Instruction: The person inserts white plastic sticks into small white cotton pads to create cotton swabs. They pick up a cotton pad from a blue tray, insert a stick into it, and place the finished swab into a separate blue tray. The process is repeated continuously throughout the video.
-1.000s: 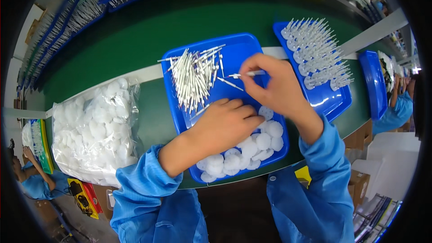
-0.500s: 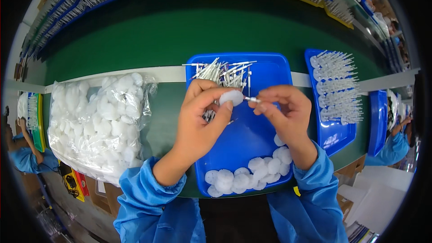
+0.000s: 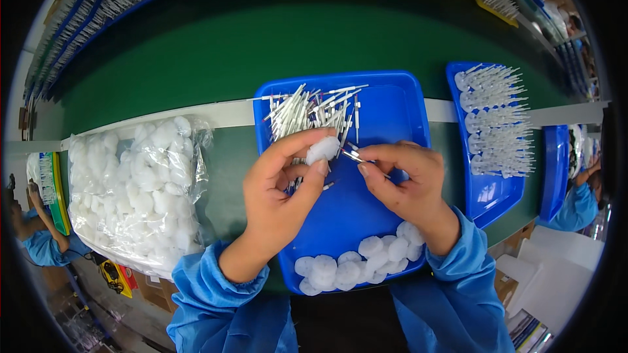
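Over the blue tray [image 3: 392, 101], my left hand [image 3: 278, 186] pinches a thin white round disc [image 3: 323, 150] between thumb and fingertips. My right hand [image 3: 409, 180] grips a slim white rod [image 3: 354, 155] with a narrow dark tip directed at the disc's right edge. Whether tip and disc touch, I cannot tell. Behind my left hand, a heap of similar white rods [image 3: 297, 112] lies in the tray's far left part. Loose white discs [image 3: 350, 271] overlap along its near edge.
To the left lies a clear plastic bag [image 3: 134, 189] full of white discs. At the right, another blue tray [image 3: 487, 202] holds rows of rods with discs attached. More filled trays [image 3: 124, 10] line the far edge of the green table [image 3: 261, 46]. People in blue sleeves [image 3: 572, 206] work at both sides.
The disc in my left hand has turned and looks more tilted. My right hand has shifted slightly left and down with the rod, which now shows at a different angle.
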Demonstrator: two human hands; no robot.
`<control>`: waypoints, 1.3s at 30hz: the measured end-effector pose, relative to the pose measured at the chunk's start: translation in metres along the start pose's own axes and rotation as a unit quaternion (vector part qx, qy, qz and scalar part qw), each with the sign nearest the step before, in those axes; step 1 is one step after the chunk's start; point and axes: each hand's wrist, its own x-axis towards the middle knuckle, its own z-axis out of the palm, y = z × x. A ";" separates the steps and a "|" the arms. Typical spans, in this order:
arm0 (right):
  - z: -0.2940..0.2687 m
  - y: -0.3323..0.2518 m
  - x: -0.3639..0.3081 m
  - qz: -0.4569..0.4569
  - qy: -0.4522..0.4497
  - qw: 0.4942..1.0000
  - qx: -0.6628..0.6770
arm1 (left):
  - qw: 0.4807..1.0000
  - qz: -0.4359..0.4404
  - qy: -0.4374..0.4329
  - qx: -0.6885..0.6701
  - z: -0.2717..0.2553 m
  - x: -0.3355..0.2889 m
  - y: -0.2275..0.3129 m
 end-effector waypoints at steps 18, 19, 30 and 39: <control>0.004 -0.011 -0.002 0.067 -0.012 0.997 -0.023 | 0.990 0.031 0.030 0.132 0.008 -0.001 -0.004; 0.003 -0.012 -0.003 0.104 -0.026 0.994 -0.010 | 0.982 0.058 0.018 0.179 0.008 0.000 -0.003; 0.004 -0.010 0.001 -0.100 0.040 0.978 -0.181 | 0.931 0.146 0.020 0.334 0.015 -0.011 -0.002; 0.003 -0.006 -0.003 -0.072 0.029 0.987 -0.143 | 0.997 0.019 0.041 0.058 0.024 -0.002 0.007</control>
